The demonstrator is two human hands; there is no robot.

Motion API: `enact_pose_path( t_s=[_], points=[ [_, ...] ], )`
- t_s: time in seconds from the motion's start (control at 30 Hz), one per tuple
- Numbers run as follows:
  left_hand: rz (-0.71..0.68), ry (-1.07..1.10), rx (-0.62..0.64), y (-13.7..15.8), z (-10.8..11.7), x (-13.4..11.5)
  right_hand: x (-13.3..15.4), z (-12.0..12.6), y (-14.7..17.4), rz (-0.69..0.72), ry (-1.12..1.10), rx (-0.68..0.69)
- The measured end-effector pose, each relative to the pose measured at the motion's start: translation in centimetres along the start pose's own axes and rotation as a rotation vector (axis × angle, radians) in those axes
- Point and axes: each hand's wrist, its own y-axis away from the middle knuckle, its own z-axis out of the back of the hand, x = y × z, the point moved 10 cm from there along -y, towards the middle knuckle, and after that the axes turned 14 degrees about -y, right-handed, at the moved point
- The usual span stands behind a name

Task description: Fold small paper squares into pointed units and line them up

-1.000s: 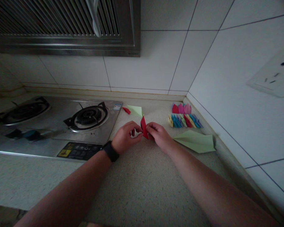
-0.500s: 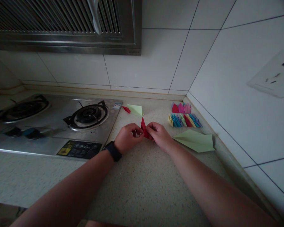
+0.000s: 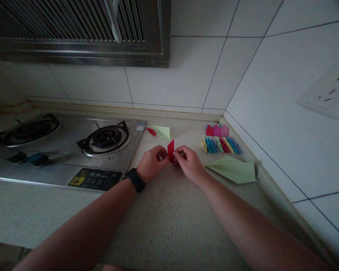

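A small red folded paper (image 3: 171, 147) stands upright between my hands, just above the speckled countertop (image 3: 169, 226). My left hand (image 3: 152, 162), with a black watch on its wrist, pinches the paper's left edge between thumb and fingers. From the other side my right hand (image 3: 188, 162) grips its lower right part. Fingers cover the bottom of the paper. Beyond my hands lie a pale green paper sheet (image 3: 162, 131) and a small red paper piece (image 3: 151, 131).
A gas stove (image 3: 107, 137) is set into the counter at left, under a range hood (image 3: 79, 49). Rows of coloured folded papers (image 3: 222, 144) stand near the right wall. A larger pale green folded paper (image 3: 234, 169) lies beside my right forearm.
The red paper has gone from a narrow pointed shape to a broader slanted strip with a flat face showing. Both hands have shifted only slightly and keep hold of it.
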Motion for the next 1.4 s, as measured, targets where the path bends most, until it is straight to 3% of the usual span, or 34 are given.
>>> enact_pose_path(
  t_s=[0.2,0.47,0.93,1.03,1.23,1.4],
  points=[
    [0.129,0.3,0.088,-0.1,-1.2,1.4,1.0,-0.2,0.2,0.155,0.099,-0.002],
    [0.197,0.447,0.135,-0.1,-1.6,1.9,2.2,-0.3,0.4,0.279,0.244,-0.019],
    [0.065,0.327,0.154,-0.2,-0.8,0.3,4.0,-0.7,1.0,0.326,0.231,0.004],
    [0.091,0.361,0.145,-0.2,-0.9,0.5,2.9,-0.2,0.5,0.26,0.138,-0.008],
    [0.179,0.465,0.026,-0.3,-0.6,1.7,0.5,0.9,-0.7,0.133,-0.311,-0.024],
    [0.104,0.404,0.026,-0.4,-0.1,1.1,0.8,0.5,-0.5,0.114,-0.336,0.015]
  ],
)
